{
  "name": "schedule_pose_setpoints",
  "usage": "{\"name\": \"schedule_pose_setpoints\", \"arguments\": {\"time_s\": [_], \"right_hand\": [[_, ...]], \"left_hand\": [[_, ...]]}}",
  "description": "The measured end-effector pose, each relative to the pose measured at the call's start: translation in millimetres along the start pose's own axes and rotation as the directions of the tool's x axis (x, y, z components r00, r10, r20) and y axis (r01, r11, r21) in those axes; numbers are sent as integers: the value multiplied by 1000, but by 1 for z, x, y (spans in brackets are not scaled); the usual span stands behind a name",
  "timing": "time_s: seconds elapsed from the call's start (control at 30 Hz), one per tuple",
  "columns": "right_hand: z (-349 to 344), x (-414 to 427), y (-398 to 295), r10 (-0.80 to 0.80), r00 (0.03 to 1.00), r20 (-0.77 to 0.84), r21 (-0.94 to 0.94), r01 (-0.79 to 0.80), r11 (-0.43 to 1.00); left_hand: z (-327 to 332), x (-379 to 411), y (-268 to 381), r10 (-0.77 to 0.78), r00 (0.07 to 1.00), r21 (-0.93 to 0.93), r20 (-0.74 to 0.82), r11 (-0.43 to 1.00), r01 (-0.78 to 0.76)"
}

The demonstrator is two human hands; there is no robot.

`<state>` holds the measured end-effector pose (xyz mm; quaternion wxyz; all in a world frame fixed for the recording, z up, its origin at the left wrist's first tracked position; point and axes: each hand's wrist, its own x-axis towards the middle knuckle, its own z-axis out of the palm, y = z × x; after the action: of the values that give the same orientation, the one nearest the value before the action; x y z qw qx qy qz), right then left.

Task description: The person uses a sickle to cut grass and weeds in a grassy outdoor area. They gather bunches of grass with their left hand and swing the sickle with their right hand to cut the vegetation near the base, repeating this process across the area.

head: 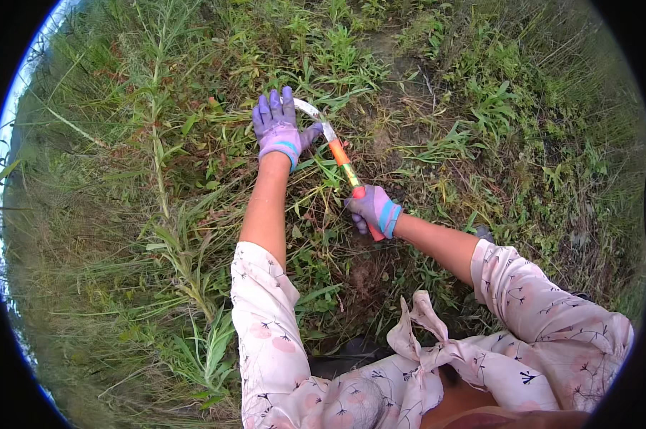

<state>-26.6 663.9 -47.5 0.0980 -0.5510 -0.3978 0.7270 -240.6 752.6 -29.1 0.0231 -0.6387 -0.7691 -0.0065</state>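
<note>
A hand sickle (340,153) with an orange-red handle and a curved metal blade (306,108) slants across the middle of the view. My right hand (375,210), in a purple and pink glove, grips the lower part of its handle. Spread flat over the weeds, my gloved left hand (280,120) has its fingers apart and its thumb near the base of the blade. The blade's tip is hidden behind the left fingers. Green grass and weeds (221,177) lie under and around the left hand.
A tall weed stalk (159,161) rises to the left of my left arm. Low leafy plants (494,107) grow to the right, beside a patch of bare soil and dry stems (390,131). Dense grass (76,279) covers the ground at the far left.
</note>
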Motion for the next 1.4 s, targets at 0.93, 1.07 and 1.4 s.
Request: {"name": "schedule_pose_setpoints", "arguments": {"time_s": [0.93, 1.07, 1.4], "right_hand": [[-84, 41, -64, 56, 981, -187, -426, -132, 895], [-50, 50, -53, 103, 992, -74, -572, -127, 811], [-33, 46, -78, 178, 977, -121, -665, -213, 716]], "left_hand": [[6, -82, -31, 321, 917, -131, 238, 946, -298], [11, -107, -69, 219, 923, -92, 317, 975, -200], [50, -132, -104, 19, 929, -241, 369, 967, 76]]}}
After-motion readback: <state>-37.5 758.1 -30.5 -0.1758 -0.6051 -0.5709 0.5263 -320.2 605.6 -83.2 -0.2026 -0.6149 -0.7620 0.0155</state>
